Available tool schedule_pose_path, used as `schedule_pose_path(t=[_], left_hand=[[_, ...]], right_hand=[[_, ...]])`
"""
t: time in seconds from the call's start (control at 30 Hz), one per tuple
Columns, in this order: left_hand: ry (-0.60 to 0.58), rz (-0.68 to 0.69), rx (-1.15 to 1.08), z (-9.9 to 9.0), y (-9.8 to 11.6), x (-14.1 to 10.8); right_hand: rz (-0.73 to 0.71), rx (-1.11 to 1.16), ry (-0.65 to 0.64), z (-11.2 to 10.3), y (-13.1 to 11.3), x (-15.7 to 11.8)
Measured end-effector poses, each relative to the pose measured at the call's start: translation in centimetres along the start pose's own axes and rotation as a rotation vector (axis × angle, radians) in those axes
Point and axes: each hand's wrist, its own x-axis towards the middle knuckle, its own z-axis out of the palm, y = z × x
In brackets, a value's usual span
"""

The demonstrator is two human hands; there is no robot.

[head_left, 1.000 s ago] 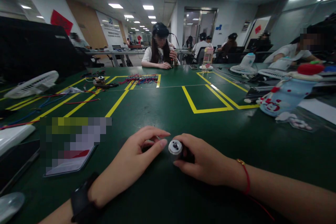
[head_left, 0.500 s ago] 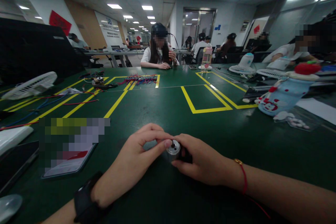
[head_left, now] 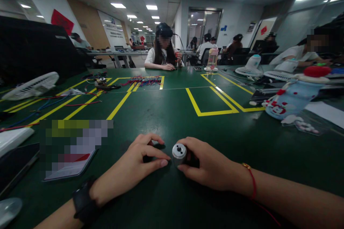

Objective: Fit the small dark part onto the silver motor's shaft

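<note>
The right hand [head_left: 208, 164] clamps a metal cylinder [head_left: 179, 154], end face up, between the hands; whether the left hand [head_left: 138, 162], just apart, pinches anything, I cannot tell. Seemingly a steadying step; next calls for a firm hold.

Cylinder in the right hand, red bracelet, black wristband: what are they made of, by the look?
Cylinder: probably metal, smooth and fairly shiny; silvery-grey with bright highlights on its end face.
Red bracelet: likely textile cord, thin and pliant with a loose tail; its gold-toned fitting looks metallic, possibly just plated.
Black wristband: dark, mostly dull; rubber or fabric, can't tell.
</note>
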Motion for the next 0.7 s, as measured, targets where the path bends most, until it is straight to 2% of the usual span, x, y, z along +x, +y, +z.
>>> schedule_pose_path(t=[0.13, 0.23, 0.33, 0.5, 0.7], left_hand=[[-0.016, 0.014, 0.016, -0.1, 0.2, 0.0], [0.0, -0.02, -0.091, -0.6, 0.4, 0.0], [0.083, -0.066, -0.192, -1.1, 0.3, 0.2], [0.229, -0.257, -0.284, -1.3, -0.5, 0.4], [0.229, -0.28, -0.306, -1.3, -0.5, 0.4]], right_hand=[[0.005, -0.012, -0.003, 0.0, 0.0, 0.1], [0.001, -0.009, -0.003, -0.1, -0.1, 0.1], [-0.002, 0.001, 0.0, -0.1, -0.2, 0.1], [0.005, -0.001, 0.005, -0.2, -0.2, 0.1], [0.018, -0.003, 0.008, -0.2, -0.4, 0.0]])
